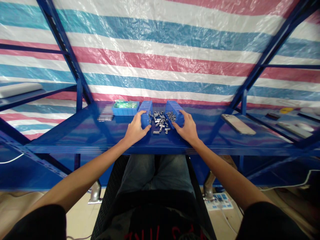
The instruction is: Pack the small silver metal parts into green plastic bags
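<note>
My left hand [137, 127] grips the near end of a blue plastic bin [147, 106], which is tipped on its side with its opening facing right. On the other side, my right hand [186, 126] holds a second blue bin [175, 107], tipped so that its opening faces left. Small shiny metal cylinders [160, 120] lie loose on the blue table between the two bins. More of these pieces sit inside the right bin, and a few show at the mouth of the left one. The fingers behind each bin are partly hidden.
A blue bin [125, 111] with green plastic packets stands left of my left hand, beside a blurred pale patch [106, 112]. A phone [238, 124] lies on the right of the blue table [207, 133]. Blue metal posts [79, 95] rise at both sides.
</note>
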The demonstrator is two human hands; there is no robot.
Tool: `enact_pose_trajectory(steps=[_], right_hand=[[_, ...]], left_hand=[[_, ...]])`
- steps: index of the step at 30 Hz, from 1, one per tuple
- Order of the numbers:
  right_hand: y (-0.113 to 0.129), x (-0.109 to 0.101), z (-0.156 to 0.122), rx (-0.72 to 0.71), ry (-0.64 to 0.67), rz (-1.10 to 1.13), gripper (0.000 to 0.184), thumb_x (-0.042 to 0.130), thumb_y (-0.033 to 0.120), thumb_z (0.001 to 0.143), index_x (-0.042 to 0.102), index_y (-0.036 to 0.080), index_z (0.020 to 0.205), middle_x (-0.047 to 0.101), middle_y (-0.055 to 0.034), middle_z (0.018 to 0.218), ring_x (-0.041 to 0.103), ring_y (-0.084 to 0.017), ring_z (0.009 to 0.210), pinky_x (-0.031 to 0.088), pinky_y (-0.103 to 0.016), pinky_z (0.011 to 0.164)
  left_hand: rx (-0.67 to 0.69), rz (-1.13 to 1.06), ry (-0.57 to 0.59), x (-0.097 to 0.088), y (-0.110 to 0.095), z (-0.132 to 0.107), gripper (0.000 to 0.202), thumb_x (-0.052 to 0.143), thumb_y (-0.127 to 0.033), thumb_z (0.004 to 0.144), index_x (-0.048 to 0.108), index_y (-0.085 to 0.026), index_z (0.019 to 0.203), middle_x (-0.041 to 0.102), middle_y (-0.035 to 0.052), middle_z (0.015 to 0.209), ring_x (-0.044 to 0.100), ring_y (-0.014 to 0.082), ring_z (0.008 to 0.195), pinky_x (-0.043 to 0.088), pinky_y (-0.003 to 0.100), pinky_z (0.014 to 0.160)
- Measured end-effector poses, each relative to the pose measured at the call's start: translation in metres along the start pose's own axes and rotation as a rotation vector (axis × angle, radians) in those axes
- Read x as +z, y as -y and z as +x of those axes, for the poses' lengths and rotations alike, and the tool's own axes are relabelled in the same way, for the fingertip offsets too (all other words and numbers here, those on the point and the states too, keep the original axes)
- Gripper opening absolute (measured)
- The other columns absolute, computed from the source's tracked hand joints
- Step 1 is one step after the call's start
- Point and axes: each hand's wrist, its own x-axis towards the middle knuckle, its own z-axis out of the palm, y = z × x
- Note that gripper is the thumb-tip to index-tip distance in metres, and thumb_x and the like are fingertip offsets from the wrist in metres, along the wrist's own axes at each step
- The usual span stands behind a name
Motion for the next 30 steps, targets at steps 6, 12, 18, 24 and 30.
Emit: enact_pose_trajectory(steps=[6, 12, 18, 24, 30], right_hand=[[0.0049, -0.0025, -0.0014, 0.011, 0.009, -0.035, 0.060, 0.060, 0.036, 0.076, 0.042, 0.023, 0.132, 0.048, -0.0134, 0.125, 0.055, -0.031, 0.107, 0.049, -0.045, 0.085], [0.0065, -0.0028, -0.0018, -0.032, 0.011, -0.044, 0.064, 0.058, 0.035, 0.078, 0.036, 0.025, 0.137, 0.044, -0.0119, 0.132, 0.048, -0.031, 0.118, 0.045, -0.047, 0.093], [0.0050, -0.0022, -0.0022, -0.054, 0.007, -0.049, 0.067, 0.058, 0.033, 0.078, 0.033, 0.025, 0.139, 0.041, -0.0123, 0.136, 0.045, -0.031, 0.121, 0.045, -0.046, 0.095], [0.0048, -0.0017, -0.0017, -0.075, 0.015, -0.064, 0.066, 0.059, 0.033, 0.078, 0.034, 0.024, 0.139, 0.040, -0.0124, 0.137, 0.044, -0.031, 0.123, 0.044, -0.046, 0.097], [0.0064, -0.0028, -0.0020, -0.079, 0.028, -0.081, 0.065, 0.058, 0.032, 0.079, 0.034, 0.022, 0.139, 0.040, -0.0129, 0.136, 0.042, -0.030, 0.124, 0.043, -0.044, 0.098]], left_hand=[[-0.013, 0.070, -0.013, -0.0030, -0.0078, -0.0021, 0.060, 0.059, -0.030, 0.074, 0.034, -0.025, 0.128, 0.047, 0.0067, 0.130, 0.053, 0.0268, 0.112, 0.048, 0.042, 0.089], [0.004, 0.079, -0.026, -0.0029, -0.0089, -0.0021, 0.058, 0.060, -0.030, 0.074, 0.036, -0.027, 0.127, 0.046, 0.0065, 0.131, 0.051, 0.0264, 0.116, 0.045, 0.043, 0.094], [0.004, 0.086, -0.025, -0.0040, -0.0101, -0.0023, 0.058, 0.060, -0.029, 0.075, 0.037, -0.027, 0.128, 0.047, 0.0066, 0.130, 0.052, 0.0266, 0.115, 0.045, 0.043, 0.094], [-0.001, 0.103, -0.027, -0.0042, -0.0108, -0.0024, 0.058, 0.060, -0.029, 0.074, 0.038, -0.028, 0.128, 0.047, 0.0055, 0.131, 0.051, 0.0269, 0.116, 0.045, 0.042, 0.095], [-0.003, 0.098, -0.026, -0.0047, -0.0111, -0.0020, 0.058, 0.060, -0.029, 0.074, 0.038, -0.029, 0.128, 0.047, 0.0050, 0.131, 0.051, 0.0269, 0.116, 0.045, 0.043, 0.095]])
